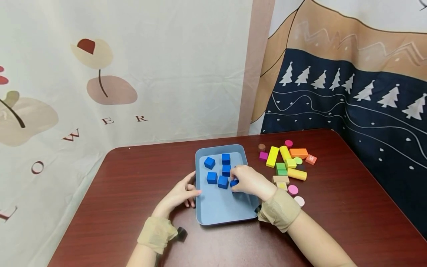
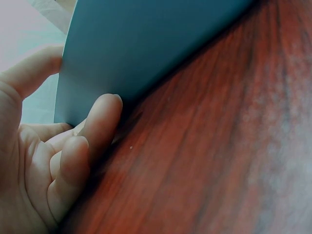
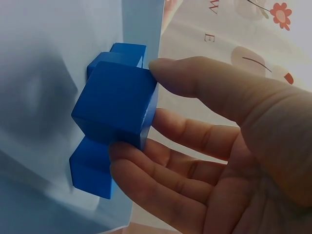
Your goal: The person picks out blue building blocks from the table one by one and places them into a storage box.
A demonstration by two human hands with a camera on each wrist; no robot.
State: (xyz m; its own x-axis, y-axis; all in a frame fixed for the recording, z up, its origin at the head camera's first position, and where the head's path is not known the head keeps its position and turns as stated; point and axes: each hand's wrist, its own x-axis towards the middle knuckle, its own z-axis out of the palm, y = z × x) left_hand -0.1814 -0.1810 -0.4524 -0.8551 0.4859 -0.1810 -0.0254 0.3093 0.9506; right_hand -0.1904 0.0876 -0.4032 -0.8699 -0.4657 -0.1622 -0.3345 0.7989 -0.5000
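A light blue tray (image 1: 217,207) holds several blue cubes (image 1: 211,178) on its floor. My left hand (image 1: 178,193) grips the tray's left side. In the left wrist view, the thumb crosses the tray wall's (image 2: 131,48) rim while other fingers (image 2: 101,117) lie against or near its outside. Over the right half of the tray, my right hand (image 1: 251,181) pinches one blue cube (image 3: 114,100) between thumb and fingers. More blue cubes (image 3: 92,168) sit just behind it in the right wrist view. From the head view, that hand partly covers the held cube and the tray's right wall.
Right of the tray lies a loose group of coloured blocks: yellow bars (image 1: 272,157), an orange block (image 1: 298,153), a green block (image 1: 281,169), pink discs (image 1: 293,190) and others. The brown table (image 1: 133,207) meets a printed cloth backdrop (image 1: 183,74) at its back edge.
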